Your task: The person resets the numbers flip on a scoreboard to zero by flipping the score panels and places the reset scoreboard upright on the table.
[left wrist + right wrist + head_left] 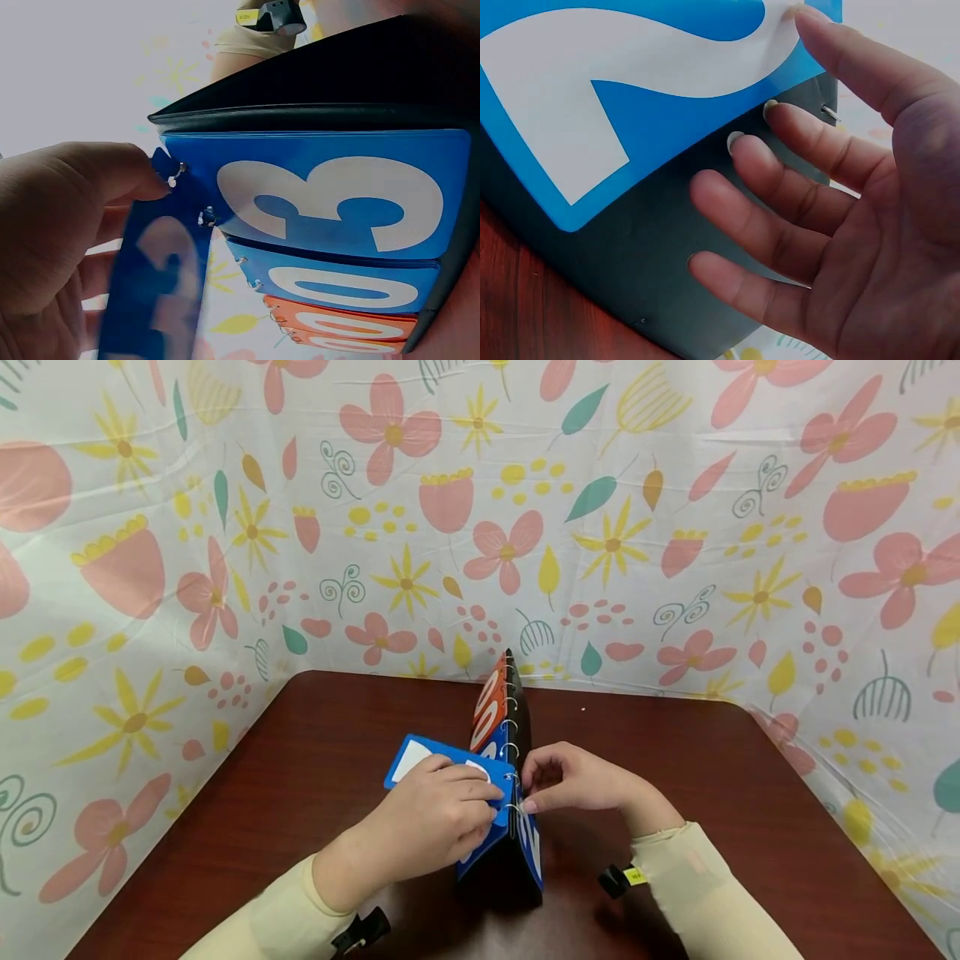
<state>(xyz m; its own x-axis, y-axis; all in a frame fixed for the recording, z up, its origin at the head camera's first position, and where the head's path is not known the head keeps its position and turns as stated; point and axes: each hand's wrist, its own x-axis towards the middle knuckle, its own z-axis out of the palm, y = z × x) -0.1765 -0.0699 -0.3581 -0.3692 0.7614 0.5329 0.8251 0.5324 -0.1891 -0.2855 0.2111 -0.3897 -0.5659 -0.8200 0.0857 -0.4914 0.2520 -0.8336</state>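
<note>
A tabletop flip scoreboard (521, 693) with a black body stands like a tent, ring-bound along its top edge. My left hand (442, 814) grips a blue number card (142, 300), lifted away from the left face, the thumb on one side near the rings. Behind it, a blue card with a white 3 (352, 196) lies against the board. On the right face, my right hand (581, 781) touches a blue card with a white 2 (667, 142) with its thumb near the ringed edge. Its other fingers are loosely bent beside the black panel (652, 262).
Farther along the scoreboard hang a blue 0 card (337, 289) and orange 0 cards (487, 702). The dark red-brown table (360, 710) meets a flower-print curtain (450, 527) at its back and sides. A black device (363, 931) is under the left sleeve.
</note>
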